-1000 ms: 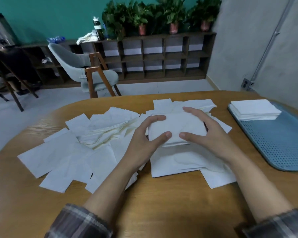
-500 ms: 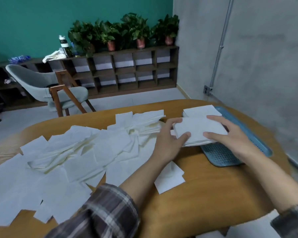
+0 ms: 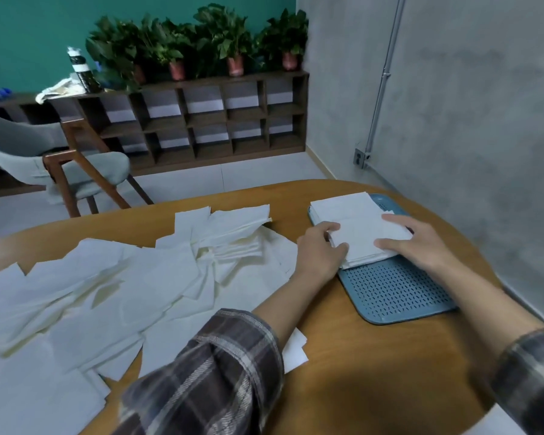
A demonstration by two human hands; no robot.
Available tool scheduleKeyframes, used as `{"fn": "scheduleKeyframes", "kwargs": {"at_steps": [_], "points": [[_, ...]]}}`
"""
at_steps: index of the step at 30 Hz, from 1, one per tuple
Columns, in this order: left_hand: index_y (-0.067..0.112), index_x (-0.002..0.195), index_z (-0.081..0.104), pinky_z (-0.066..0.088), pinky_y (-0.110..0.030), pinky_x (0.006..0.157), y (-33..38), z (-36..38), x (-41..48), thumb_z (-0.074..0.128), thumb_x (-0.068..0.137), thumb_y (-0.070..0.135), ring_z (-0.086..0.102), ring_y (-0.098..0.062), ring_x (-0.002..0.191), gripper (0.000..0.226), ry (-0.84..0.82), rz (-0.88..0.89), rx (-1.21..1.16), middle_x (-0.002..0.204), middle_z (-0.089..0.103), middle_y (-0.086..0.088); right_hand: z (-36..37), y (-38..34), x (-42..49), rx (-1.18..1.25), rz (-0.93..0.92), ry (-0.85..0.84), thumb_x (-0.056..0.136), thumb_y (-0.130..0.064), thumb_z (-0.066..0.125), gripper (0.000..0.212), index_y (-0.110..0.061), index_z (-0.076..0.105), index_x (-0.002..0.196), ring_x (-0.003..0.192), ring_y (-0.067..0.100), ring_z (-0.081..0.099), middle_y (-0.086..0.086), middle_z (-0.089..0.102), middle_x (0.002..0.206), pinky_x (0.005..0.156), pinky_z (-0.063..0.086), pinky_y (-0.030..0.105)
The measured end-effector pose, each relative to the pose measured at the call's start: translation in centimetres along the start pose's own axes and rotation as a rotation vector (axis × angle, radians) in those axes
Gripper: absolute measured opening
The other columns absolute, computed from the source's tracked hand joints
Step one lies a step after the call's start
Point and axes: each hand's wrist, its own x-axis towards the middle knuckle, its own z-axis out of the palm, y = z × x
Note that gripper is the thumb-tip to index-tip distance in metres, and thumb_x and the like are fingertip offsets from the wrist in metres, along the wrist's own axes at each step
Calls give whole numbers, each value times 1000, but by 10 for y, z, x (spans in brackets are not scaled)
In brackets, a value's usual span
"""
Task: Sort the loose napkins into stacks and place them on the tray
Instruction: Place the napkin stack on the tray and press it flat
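Fingers [image 3: 331, 228] of the left hand [image 3: 319, 252] curl over the left edge of a napkin stack [image 3: 363, 243], thumb pressed to its side; the right hand [image 3: 421, 243] grips the right edge likewise. This stack sits on the blue tray [image 3: 396, 290], just in front of a second stack [image 3: 339, 205] at the tray's far end. Loose napkins [image 3: 123, 287] lie scattered over the wooden table [image 3: 358, 372], left of the tray.
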Motion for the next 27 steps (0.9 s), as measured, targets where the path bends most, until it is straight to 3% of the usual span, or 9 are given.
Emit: {"fn": "scheduleKeyframes", "kwargs": {"at_steps": [4,7,10,13,15,19,22,27], "points": [[18,137,68,51,-42,106,-5,3,4,75,92,20,60,-29,119,46,35,9,36,124,71,-4,1,-2,1,-30,-14,0,82,-23,89,66,-28,64,143,130,8,48,-7,57,150,106,34,29],[16,135,70,52,-41,105,-11,3,4,75,91,18,62,-30,116,44,67,28,54,119,72,-5,3,-4,-1,-124,-27,-46,85,-29,87,67,-30,61,146,140,12,47,-8,54,155,111,34,30],[15,138,68,45,-42,114,-15,2,2,73,95,20,54,-30,131,44,70,102,147,144,55,-10,2,-6,-2,-319,-32,-70,90,-38,81,67,-31,55,152,150,19,39,-6,48,161,119,30,37],[17,153,54,30,-42,123,-12,-1,3,65,103,31,28,-28,152,53,9,228,343,168,29,-10,5,-8,-1,-535,-204,6,97,-40,71,70,-29,43,160,157,26,22,1,32,170,125,21,43],[15,163,37,19,-43,128,-10,-1,8,57,108,38,14,-26,161,63,-87,311,486,175,16,-9,12,-8,5,-664,-315,-61,105,-45,57,67,-30,31,165,162,22,8,-2,14,176,128,12,42],[10,169,4,3,-46,133,-14,3,20,32,114,48,-9,-22,164,73,-295,310,707,178,-7,-6,26,5,21,-821,-278,-234,110,-56,24,68,-32,-1,168,160,14,-18,-5,-18,174,129,-4,39],[12,169,-4,2,-48,133,-20,5,23,22,114,52,-12,-17,163,73,-384,263,737,177,-11,-3,29,15,25,-827,-237,-276,109,-60,15,67,-35,-9,166,159,10,-21,-7,-24,173,130,-5,38],[15,169,-4,3,-53,131,-25,8,23,21,113,53,-11,-15,163,72,-389,234,715,177,-11,0,32,18,26,-837,-236,-271,109,-58,15,65,-36,-6,166,160,9,-17,-8,-20,173,128,-7,36]]}}
